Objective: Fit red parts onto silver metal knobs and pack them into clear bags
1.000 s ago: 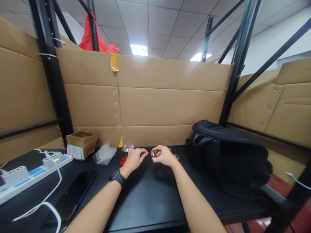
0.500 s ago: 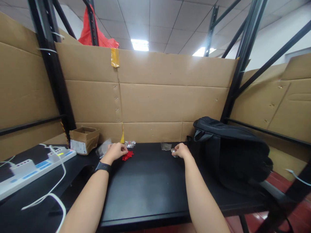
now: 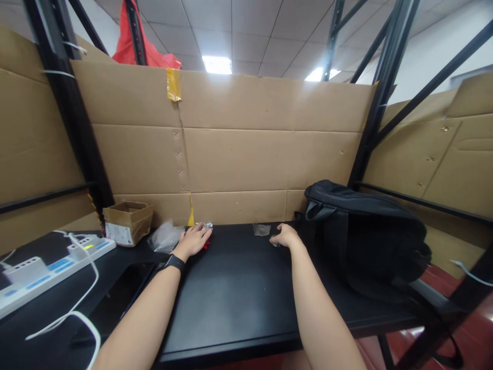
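My left hand (image 3: 194, 240), with a dark watch on its wrist, lies flat with fingers stretched over a pile of small red pieces (image 3: 207, 244). Most of that pile is hidden beneath it. A clear plastic packet (image 3: 208, 226) shows just past its fingertips, and a crumpled clear plastic bag (image 3: 166, 237) sits left of it. Across the table, my right hand (image 3: 285, 236) has its fingers apart, touching or just above a small shiny object (image 3: 275, 244), too small to name. Behind that object lies a flat clear bag (image 3: 262, 229).
A black backpack (image 3: 370, 241) stands on the right of the black table (image 3: 231, 303). At left are a small cardboard box (image 3: 129, 223), a white power strip (image 3: 57, 272) with cables and a dark flat device (image 3: 119, 298). A cardboard wall (image 3: 239, 159) closes the back.
My left hand has shifted right and flattened over the red pieces, covering most of them. My right hand's fingers have spread from a pinch at the shiny object. The view has shifted slightly.
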The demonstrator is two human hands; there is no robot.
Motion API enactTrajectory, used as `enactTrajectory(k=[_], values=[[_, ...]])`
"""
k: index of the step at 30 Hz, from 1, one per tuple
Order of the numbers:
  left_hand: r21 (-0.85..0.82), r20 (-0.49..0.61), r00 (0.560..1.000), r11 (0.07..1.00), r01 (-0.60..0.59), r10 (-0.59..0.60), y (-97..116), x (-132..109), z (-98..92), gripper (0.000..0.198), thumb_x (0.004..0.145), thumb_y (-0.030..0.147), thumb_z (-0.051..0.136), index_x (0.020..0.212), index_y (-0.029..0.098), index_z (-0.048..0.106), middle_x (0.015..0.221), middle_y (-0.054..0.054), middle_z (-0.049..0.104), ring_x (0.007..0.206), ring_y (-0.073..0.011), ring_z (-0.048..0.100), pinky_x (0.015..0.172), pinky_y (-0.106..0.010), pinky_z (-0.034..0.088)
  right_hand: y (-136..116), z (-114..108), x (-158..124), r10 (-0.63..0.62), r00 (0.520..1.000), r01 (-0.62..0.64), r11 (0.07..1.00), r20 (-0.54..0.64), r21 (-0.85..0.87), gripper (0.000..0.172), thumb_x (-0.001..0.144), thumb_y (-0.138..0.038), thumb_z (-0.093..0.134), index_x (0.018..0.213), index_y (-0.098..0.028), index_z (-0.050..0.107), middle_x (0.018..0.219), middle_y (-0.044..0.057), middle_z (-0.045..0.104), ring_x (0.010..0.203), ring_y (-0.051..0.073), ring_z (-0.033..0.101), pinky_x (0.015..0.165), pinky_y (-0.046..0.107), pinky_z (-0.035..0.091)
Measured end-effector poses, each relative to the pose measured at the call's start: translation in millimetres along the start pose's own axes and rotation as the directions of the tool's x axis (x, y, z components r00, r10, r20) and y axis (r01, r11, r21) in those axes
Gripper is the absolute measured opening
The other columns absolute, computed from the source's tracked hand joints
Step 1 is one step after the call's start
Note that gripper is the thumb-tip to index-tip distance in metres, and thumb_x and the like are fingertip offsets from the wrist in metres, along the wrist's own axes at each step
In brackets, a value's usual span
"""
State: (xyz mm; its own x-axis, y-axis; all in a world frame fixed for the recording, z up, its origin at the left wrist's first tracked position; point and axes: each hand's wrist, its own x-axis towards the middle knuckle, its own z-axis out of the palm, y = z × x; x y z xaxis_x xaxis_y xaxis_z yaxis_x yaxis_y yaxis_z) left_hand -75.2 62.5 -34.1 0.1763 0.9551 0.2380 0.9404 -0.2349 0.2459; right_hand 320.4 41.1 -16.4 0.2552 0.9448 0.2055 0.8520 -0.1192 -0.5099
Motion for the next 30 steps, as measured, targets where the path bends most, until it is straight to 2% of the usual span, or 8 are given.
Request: enactTrajectory(k=[3,7,13,17,20,23,25,30], values=[[-0.006,0.076,0.996,0.999,0.049,-0.049,-1.2,3.8,2.5,0.061,0.095,0.069,0.018,0.133,0.045,0.059,0.160,-0.003,0.033,0.143,-0.0394,0.032,0.110,-0.065,0.018,-2.8,4.6,0.4,-0.015,0.996,0.012,0.999,-0.083,-0.046,0.057,0.057,-0.040,0.083,0.108,-0.018,0.069,0.116,0.018,0.067,0.107,0.031,0.064,0.082,0.036,0.051],[0.017,0.088,0.995,0.999,0.047,-0.048,2.2,3.8,0.0,0.062,0.094,0.069,0.018,0.127,0.043,0.065,0.160,-0.004,0.033,0.134,-0.0430,0.043,0.107,-0.068,0.019,-6.6,6.6,-1.2,-0.007,0.998,0.004,0.998,-0.060,-0.064,0.053,0.059,-0.040,0.082,0.107,-0.020,0.070,0.116,0.017,0.066,0.109,0.031,0.061,0.085,0.037,0.049],[0.050,-0.010,1.000,0.998,-0.024,0.024,10.5,0.5,-7.5,0.055,0.099,0.056,0.023,0.122,0.031,0.067,0.144,-0.010,0.054,0.131,-0.0335,0.048,0.102,-0.055,0.033,-14.3,0.4,-5.8,0.003,0.999,-0.005,0.999,-0.040,-0.045,0.052,0.065,-0.037,0.076,0.113,-0.019,0.067,0.120,0.018,0.062,0.113,0.033,0.057,0.089,0.040,0.046],[0.078,-0.068,0.998,0.997,0.017,-0.012,10.6,-0.5,-14.6,0.044,0.097,0.049,0.034,0.102,0.024,0.069,0.117,-0.013,0.070,0.115,-0.0320,0.059,0.096,-0.051,0.035,-21.1,-4.6,-9.0,0.030,0.999,-0.033,0.997,-0.039,-0.070,0.052,0.068,-0.038,0.072,0.117,-0.022,0.065,0.122,0.015,0.060,0.116,0.034,0.055,0.090,0.039,0.045],[0.093,-0.137,0.988,0.992,0.087,-0.074,13.3,-2.0,-15.8,0.037,0.092,0.050,0.043,0.100,0.021,0.066,0.108,-0.014,0.073,0.107,-0.0336,0.063,0.095,-0.050,0.035,-25.0,-5.8,-11.4,0.033,0.999,-0.036,0.997,-0.043,-0.068,0.051,0.069,-0.038,0.071,0.117,-0.022,0.065,0.122,0.015,0.060,0.116,0.034,0.054,0.090,0.039,0.045],[0.086,-0.220,0.962,0.979,0.183,-0.160,22.5,-3.3,-12.8,0.051,0.085,0.061,0.049,0.112,0.020,0.061,0.116,-0.018,0.069,0.107,-0.0361,0.064,0.095,-0.051,0.034,-26.5,-5.8,-12.3,0.022,0.998,-0.025,0.998,-0.050,-0.059,0.050,0.068,-0.037,0.072,0.115,-0.021,0.066,0.119,0.015,0.061,0.114,0.033,0.055,0.090,0.038,0.045],[0.101,-0.223,0.953,0.967,0.234,-0.207,30.8,-3.7,-10.2,0.056,0.080,0.064,0.054,0.111,0.019,0.061,0.112,-0.019,0.070,0.104,-0.0378,0.065,0.095,-0.051,0.033,-25.4,-5.8,-11.6,0.021,0.998,-0.024,0.998,-0.064,-0.057,0.049,0.067,-0.036,0.072,0.114,-0.021,0.067,0.117,0.015,0.062,0.112,0.032,0.056,0.090,0.039,0.045],[0.163,-0.209,0.954,0.954,0.252,-0.217,43.3,-3.1,-10.7,0.037,0.081,0.046,0.055,0.100,0.017,0.065,0.089,-0.017,0.074,0.094,-0.0362,0.069,0.093,-0.049,0.032,-18.2,-5.7,-7.9,-0.013,0.991,0.007,0.999,-0.134,-0.043,0.043,0.069,-0.036,0.070,0.108,-0.019,0.069,0.111,0.015,0.065,0.106,0.031,0.060,0.088,0.038,0.046]])
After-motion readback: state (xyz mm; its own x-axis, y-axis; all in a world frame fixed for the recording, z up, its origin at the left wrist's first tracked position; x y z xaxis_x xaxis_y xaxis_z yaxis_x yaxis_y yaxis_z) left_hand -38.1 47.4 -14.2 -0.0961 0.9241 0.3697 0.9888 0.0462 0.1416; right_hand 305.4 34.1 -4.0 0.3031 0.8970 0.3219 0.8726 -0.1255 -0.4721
